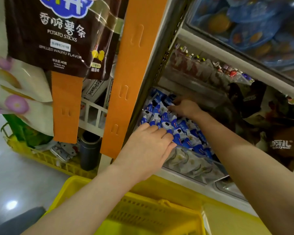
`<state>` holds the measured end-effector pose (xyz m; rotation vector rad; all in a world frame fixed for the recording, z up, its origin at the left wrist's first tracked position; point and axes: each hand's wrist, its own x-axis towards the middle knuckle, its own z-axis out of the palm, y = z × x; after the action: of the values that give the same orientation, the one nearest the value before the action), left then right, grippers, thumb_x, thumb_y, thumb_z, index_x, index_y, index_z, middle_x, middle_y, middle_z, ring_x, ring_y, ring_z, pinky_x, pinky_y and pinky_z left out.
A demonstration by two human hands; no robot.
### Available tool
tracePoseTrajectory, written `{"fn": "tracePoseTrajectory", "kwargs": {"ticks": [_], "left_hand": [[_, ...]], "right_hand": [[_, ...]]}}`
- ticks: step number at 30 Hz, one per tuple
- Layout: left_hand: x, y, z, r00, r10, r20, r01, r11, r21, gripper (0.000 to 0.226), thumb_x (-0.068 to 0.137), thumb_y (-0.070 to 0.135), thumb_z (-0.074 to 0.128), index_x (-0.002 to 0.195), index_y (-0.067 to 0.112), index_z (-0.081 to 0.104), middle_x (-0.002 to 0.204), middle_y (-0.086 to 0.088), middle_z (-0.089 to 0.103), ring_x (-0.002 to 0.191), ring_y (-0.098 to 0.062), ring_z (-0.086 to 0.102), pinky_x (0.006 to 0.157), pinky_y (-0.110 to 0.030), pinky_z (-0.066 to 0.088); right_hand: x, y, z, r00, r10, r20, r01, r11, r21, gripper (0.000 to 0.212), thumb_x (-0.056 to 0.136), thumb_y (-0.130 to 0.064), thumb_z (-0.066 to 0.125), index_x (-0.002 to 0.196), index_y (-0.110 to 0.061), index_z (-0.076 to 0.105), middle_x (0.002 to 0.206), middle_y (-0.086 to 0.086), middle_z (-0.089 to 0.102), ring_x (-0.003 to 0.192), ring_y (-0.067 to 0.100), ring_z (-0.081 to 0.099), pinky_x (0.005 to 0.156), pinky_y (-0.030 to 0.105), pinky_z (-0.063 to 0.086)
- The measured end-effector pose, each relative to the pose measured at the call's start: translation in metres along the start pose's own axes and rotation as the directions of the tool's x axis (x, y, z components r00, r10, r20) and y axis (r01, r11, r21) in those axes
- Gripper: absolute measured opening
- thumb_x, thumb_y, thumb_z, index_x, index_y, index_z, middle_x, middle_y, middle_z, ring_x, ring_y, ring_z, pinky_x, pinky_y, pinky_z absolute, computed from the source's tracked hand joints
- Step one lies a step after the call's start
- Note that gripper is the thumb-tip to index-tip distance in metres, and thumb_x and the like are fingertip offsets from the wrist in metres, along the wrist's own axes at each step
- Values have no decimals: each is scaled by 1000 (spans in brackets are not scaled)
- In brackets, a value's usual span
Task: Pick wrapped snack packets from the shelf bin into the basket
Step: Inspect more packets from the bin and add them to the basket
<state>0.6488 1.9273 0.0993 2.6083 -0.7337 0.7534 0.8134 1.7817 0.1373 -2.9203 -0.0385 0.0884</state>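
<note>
The snack packets (166,122), wrapped in blue and white, lie in a heap inside the shelf bin (193,164), which has a clear front wall and sits on a low shelf under a shelf of blue tubs. Both hands are in this bin. The left hand (148,146) rests at the front edge of the bin, near its left corner, with the fingers (167,133) stretched out and released, lying flat on top of the packets. The right hand (185,107) reaches deeper, toward the back edge of the bin; its fingers are bent down among the packets, and I cannot tell if they grasp 1 of them. The yellow basket (151,216) stands below the bin, under the 2 forearms, and no packet shows in its visible part. Left of the shelf, an orange strip (131,73) runs down the post, and a brown potato sticks bag (54,36) hangs beside it. Lower on the left, a yellow crate (41,158) on the floor holds a dark cylinder (89,150) and some small items.
</note>
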Motion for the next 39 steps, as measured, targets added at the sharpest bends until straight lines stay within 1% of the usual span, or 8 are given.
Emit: {"fn": "tracePoseTrajectory", "kwargs": {"ticks": [4,9,12,16,21,27,32,39], "left_hand": [[0,-1,1,1000,2,-7,-2,1000,-13,36,95,33,33,88,20,65,78,4,65,71,-14,58,73,-31,44],[0,0,1,1000,1,-19,-1,1000,-14,36,95,33,33,87,19,66,77,4,66,70,-14,58,72,-31,44],[-1,0,1,1000,1,-24,-1,1000,-18,37,95,32,32,88,19,66,78,4,66,70,-14,58,72,-32,45],[-1,1,1,1000,-5,-15,5,1000,-20,36,95,32,33,88,19,65,78,4,66,70,-14,58,72,-32,46],[-1,2,0,1000,-12,-12,11,1000,-27,35,95,32,33,89,19,66,79,4,66,71,-14,59,72,-32,45],[-1,4,-2,1000,-21,-9,21,999,-23,35,94,32,35,88,18,67,78,3,67,70,-14,59,71,-33,46],[-1,3,-3,1000,-10,4,10,1000,-12,38,94,31,32,87,18,67,78,3,67,70,-14,59,70,-31,44],[-5,6,-8,992,-65,106,70,996,-50,37,99,34,25,114,21,56,109,5,61,101,-13,51,92,-29,32]], "right_hand": [[6,-5,6,998,44,33,-45,998,51,32,90,-29,57,110,-3,60,105,16,63,80,19,57,52,24,40],[2,1,10,999,-2,42,-8,974,228,38,97,-36,41,118,-7,54,106,12,60,96,24,56,80,32,45],[-5,7,3,997,-76,-12,76,967,244,32,100,-33,36,106,-12,59,87,4,56,78,16,53,60,20,41],[-6,27,-14,981,-24,-192,75,962,264,34,100,-29,34,105,-7,60,97,13,61,80,21,55,73,28,41],[-11,42,-9,1000,31,-4,-30,999,32,30,95,-36,48,95,-8,60,81,5,56,64,11,48,53,23,33],[1,39,1,991,134,11,-134,988,78,55,84,-43,63,121,-5,53,120,13,58,101,24,56,74,29,40],[-2,37,1,983,184,-25,-170,946,277,38,81,-28,69,113,-10,58,93,6,63,67,12,57,55,22,41],[-56,22,-32,906,0,-422,170,916,365,22,86,-19,62,106,-11,62,85,-5,57,75,7,55,63,17,43]]}}
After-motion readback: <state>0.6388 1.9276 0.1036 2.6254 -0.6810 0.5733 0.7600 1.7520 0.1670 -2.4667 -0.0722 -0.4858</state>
